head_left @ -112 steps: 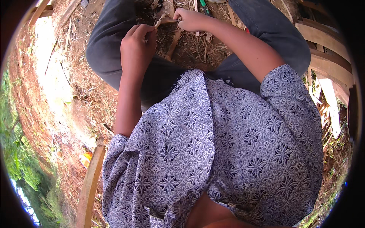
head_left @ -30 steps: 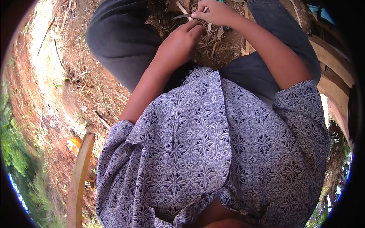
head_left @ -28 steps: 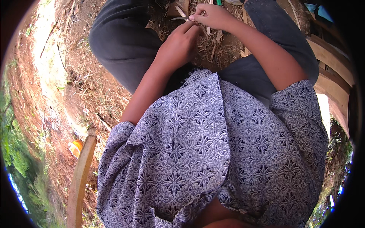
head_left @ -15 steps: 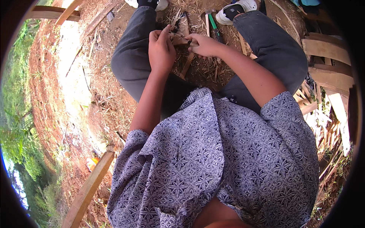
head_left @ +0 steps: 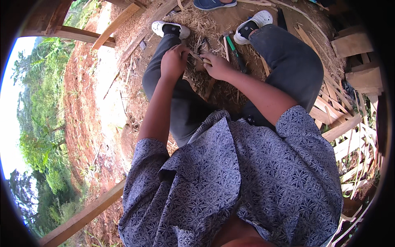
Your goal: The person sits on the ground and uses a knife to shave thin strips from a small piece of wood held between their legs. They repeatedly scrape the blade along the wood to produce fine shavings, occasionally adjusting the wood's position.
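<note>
My left hand [head_left: 174, 62] is closed, its fingers pinching one end of a thin wooden strip [head_left: 195, 56] above the ground between my legs. Beside it my right hand [head_left: 219, 67] is wrapped round a small knife-like tool with a pale handle [head_left: 207, 61], close against the strip's other end. Fingers hide most of the tool, and its blade is too small to make out clearly. Just beyond my right hand, a hammer with a green handle [head_left: 233, 46] lies on the ground among shavings.
Pale wood shavings [head_left: 205, 26] cover the ground round my shoes. Another person's blue shoe [head_left: 214, 4] is at the far edge. Long wood strips [head_left: 329, 108] are piled at the right, near thick boards [head_left: 352, 44]. A wooden beam [head_left: 86, 214] crosses the lower left.
The view has shifted, bringing another person's shoe into sight. My left hand's raised fingers have folded down onto the strip. My right hand stays close beside it.
</note>
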### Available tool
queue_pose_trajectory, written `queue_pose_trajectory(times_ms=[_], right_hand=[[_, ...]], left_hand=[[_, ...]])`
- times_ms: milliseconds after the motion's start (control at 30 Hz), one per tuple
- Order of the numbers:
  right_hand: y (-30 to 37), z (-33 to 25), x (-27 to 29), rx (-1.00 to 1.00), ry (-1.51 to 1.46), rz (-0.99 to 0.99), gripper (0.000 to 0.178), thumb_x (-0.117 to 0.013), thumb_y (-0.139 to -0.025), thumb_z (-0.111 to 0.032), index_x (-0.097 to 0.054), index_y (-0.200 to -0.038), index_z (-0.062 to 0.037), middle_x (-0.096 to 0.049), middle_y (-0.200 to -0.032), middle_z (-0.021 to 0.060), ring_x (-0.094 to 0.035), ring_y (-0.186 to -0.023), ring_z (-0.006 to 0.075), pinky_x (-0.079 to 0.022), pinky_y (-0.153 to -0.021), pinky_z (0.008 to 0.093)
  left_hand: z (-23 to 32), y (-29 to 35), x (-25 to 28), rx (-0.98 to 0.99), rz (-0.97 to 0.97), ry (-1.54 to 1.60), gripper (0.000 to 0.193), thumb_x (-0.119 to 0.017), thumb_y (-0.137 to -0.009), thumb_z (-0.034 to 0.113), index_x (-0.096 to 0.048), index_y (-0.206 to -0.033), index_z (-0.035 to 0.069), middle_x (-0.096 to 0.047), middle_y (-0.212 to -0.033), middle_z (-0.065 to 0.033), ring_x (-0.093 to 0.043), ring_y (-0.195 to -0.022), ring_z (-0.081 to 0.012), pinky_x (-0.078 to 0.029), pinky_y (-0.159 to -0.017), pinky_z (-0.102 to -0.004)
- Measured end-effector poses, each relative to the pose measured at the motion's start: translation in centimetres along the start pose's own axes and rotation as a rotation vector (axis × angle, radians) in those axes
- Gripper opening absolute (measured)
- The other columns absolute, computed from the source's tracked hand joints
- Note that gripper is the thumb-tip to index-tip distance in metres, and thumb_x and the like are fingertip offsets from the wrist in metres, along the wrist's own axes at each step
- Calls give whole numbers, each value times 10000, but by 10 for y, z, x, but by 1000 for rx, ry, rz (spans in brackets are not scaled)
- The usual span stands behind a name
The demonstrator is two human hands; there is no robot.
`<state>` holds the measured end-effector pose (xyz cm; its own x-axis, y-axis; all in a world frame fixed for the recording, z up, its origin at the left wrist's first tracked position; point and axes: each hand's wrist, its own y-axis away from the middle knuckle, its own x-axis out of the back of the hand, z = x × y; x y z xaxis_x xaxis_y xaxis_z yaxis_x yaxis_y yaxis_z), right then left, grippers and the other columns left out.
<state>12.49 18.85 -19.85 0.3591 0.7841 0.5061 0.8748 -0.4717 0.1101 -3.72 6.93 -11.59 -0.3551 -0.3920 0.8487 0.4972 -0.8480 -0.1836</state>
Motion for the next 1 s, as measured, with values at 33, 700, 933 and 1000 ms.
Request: queue_pose_trajectory(times_ms=[33, 700, 933, 1000], right_hand=[[-2, -8, -6, -51, 8, -36, 410, -580, -976, -251, -601, -1356, -98, -719, -1130, 202, -686, -1064, 405, -543, -926, 487], [26, -59, -27, -210, -75, -121, 359, -481, -1043, -260, -548, -1374, -138, -720, -1053, 226, -704, -972, 426, -543, -845, 523], [62, -54, -6, -150, -61, -36, 378, -495, -1050, -218, -502, -1410, -103, -705, -951, 208, -703, -846, 404, -530, -753, 499], [62, -105, 21, -203, -100, -108, 373, -505, -1048, -218, -510, -1402, -103, -698, -952, 208, -708, -845, 382, -534, -761, 478]], left_hand=[[-3, 5, 4, 16, -27, -26, 96, -681, -913, 156, -731, -963, 91, -745, -941, -154, -712, -900, -377, -556, -806, -454], [-34, -15, 75, -284, -573, -318, 98, -626, -927, 108, -681, -1006, 90, -681, -987, -99, -679, -976, -331, -556, -832, -440], [-6, -25, 81, -420, -534, -157, 101, -582, -922, 67, -637, -1005, 50, -680, -1036, -123, -703, -948, -348, -587, -806, -454], [-5, -21, 90, -430, -544, -160, 120, -581, -921, 64, -644, -1023, 57, -683, -1044, -120, -710, -953, -342, -594, -803, -448]])
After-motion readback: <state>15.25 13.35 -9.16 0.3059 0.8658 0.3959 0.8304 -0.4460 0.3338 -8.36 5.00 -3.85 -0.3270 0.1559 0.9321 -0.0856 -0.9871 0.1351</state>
